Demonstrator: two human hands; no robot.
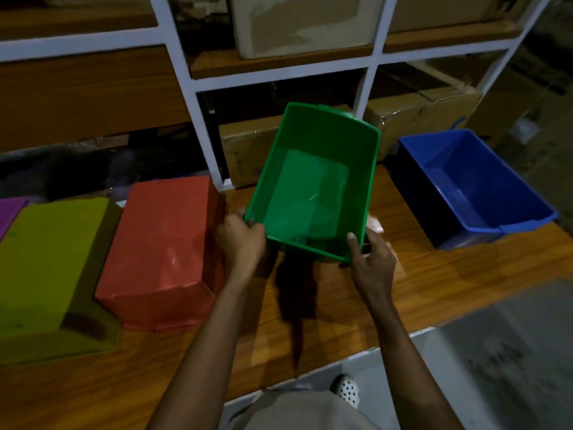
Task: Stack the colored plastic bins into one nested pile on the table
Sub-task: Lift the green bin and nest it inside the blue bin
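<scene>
1. The green bin is held open side up above the wooden table, tipped, its long axis running away from the person and leaning slightly right.
2. Both hands grip its near short rim: the left hand wraps the near-left corner, the right hand pinches the near-right corner, thumb inside.
3. The blue bin sits upright to the right, well apart, nearer the right hand; its axis skews further, so nesting likely needs a rightward carry and twist.
4. The red bin, yellow-green bin and purple bin lie upturned to the left.
</scene>
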